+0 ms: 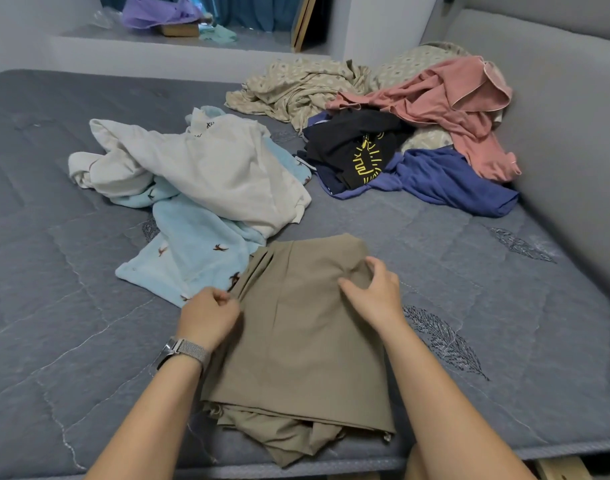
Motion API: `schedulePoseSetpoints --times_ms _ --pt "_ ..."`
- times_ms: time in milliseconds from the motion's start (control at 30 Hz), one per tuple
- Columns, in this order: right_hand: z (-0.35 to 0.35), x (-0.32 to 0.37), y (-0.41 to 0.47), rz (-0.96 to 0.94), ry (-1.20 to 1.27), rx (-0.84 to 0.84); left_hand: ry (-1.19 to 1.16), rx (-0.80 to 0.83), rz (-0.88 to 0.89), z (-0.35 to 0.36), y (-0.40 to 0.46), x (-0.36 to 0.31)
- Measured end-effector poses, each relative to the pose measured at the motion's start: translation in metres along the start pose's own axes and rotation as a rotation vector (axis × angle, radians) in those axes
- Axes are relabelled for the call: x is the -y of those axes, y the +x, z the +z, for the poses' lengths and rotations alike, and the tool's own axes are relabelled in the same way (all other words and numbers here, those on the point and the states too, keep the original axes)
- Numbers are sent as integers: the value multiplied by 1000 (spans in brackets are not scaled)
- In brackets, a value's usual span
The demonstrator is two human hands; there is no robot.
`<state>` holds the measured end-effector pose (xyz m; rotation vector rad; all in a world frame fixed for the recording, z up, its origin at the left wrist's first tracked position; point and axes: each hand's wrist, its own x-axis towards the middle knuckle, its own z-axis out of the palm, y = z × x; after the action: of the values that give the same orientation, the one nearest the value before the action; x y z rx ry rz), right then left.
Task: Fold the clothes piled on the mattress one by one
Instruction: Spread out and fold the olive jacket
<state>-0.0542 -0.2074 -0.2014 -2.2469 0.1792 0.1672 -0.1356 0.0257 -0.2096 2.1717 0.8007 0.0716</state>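
Near the mattress edge, both hands' grips pinch the khaki garment; its underside layers are hidden.

Single head-worn view, wide-angle, looking forward and down from the near edge of the mattress. Close in: both forearms enter from the bottom of frame, hands just below centre. It faces the far wall and a window ledge at top; grey padded side at right.
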Motion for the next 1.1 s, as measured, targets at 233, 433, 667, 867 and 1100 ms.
schedulePoseSetpoints --times_ms 233,433,667,867,1100 --pt "1 -1 39 76 294 -62 -215 17 93 29 46 -28" --pt "9 -8 68 94 277 -28 -39 -3 43 58 81 -51" --pt "23 -27 90 77 189 79 -561 90 -15 69 101 -42" --pt "18 -8 82 -35 176 -150 -993 -61 -153 46 97 -36" --pt "20 -15 58 120 133 69 -468 -214 -254 44 73 -1"
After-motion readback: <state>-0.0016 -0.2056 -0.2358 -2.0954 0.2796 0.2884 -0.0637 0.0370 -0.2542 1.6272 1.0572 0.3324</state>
